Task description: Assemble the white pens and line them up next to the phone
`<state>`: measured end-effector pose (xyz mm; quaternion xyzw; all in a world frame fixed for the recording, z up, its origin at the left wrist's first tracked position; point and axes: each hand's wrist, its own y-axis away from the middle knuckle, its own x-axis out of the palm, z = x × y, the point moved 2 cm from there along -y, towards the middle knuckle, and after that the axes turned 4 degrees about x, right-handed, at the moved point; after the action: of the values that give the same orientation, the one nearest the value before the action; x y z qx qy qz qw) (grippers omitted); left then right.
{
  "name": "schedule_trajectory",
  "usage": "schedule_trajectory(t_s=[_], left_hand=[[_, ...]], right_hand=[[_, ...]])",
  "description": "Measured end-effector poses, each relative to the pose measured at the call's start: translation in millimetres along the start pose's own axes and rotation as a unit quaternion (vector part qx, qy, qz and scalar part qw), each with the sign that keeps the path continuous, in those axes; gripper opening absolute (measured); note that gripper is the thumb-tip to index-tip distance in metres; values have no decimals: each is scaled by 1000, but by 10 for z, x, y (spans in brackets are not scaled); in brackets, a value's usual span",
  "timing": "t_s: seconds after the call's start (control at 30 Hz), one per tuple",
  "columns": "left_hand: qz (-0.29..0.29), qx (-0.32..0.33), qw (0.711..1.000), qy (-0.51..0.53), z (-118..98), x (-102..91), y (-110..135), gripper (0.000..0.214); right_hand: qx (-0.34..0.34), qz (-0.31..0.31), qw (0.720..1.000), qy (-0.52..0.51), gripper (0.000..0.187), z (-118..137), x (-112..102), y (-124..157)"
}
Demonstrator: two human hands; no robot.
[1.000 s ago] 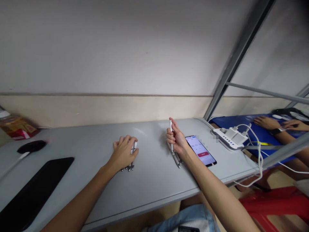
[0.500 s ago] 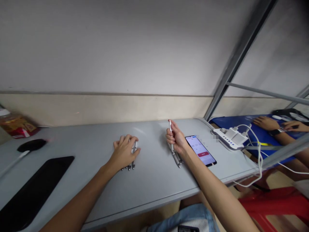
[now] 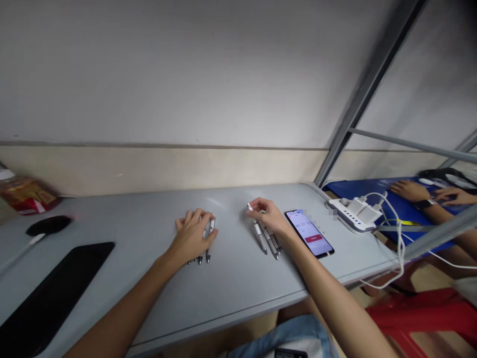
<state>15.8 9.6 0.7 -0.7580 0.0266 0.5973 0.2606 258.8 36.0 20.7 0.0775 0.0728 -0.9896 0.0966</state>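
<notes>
My left hand [image 3: 193, 235] lies palm down on the grey table [image 3: 231, 278], its fingers over a small row of silver pens [image 3: 203, 256] whose tips stick out below the hand. My right hand [image 3: 269, 218] pinches the white top end of one silver pen [image 3: 258, 233], which lies slanted on the table beside two or three more pens [image 3: 274, 244]. A phone [image 3: 309, 232] with a lit screen lies just right of that hand.
A black pad [image 3: 55, 293] and a black mouse [image 3: 48, 225] sit at the left, with a red packet [image 3: 26, 196] by the wall. A white power strip [image 3: 354, 214] with chargers and cables lies at the right. Another person's hands [image 3: 428, 191] rest on a blue surface beyond.
My right hand has lowered the pen it held upright, and the pen now lies slanted on the table beside the others. My left hand has stayed on its pens.
</notes>
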Motion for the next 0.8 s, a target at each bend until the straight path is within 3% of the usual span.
schedule_trajectory(t_s=[0.1,0.2,0.3,0.4,0.5,0.8], left_hand=[[4,0,1000,-6,-12,-12,5,24],[13,1,1000,-11,-23,-22,8,25],[11,2,1000,-16,-31,-30,4,26],[11,-2,1000,-19,-38,-35,0,26],[13,-3,1000,-19,-46,-48,1,26],[11,-16,999,-33,-51,-72,-1,23]], right_hand=[[-25,-30,985,168,28,-29,-18,-2],[-25,-55,942,331,30,-83,-12,-8],[-5,-49,904,424,32,-149,3,-10],[-1,-44,890,454,37,-177,-2,0],[4,-39,893,448,42,-166,-31,12],[55,-1,901,430,25,-100,-113,7]])
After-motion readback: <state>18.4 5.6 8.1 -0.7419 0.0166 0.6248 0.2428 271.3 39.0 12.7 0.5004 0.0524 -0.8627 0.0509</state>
